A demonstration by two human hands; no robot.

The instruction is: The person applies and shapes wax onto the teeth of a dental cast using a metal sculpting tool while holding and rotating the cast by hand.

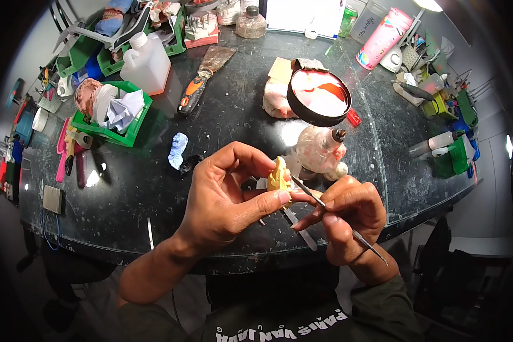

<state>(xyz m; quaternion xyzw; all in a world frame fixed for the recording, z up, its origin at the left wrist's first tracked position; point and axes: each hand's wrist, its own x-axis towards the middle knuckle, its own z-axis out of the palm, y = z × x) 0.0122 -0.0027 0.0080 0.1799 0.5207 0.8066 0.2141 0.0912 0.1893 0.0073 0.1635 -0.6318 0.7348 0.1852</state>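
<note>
My left hand [214, 196] pinches a small yellow dental model [277, 179] between thumb and fingers, holding it up over the near part of the table. In a pen-like grip, my right hand [353, 214] has a thin metal dental carver [370, 246] with a knurled shaft. One tip of the carver reaches the model's right side; whether it touches cannot be told. Below the hands lies a flat metal spatula [300, 229], partly covered. A glass spirit burner [318, 149] stands just beyond my hands, next to a round black tin [318, 98] with red material in it.
Left of my hands is a blue moulded piece [177, 151]. A scraper [196, 88] lies farther back. Green bins [122, 135], one holding models and paper, and a translucent bottle [146, 65] fill the far left. A pink cylinder [385, 39] stands far right on the dark table [233, 128].
</note>
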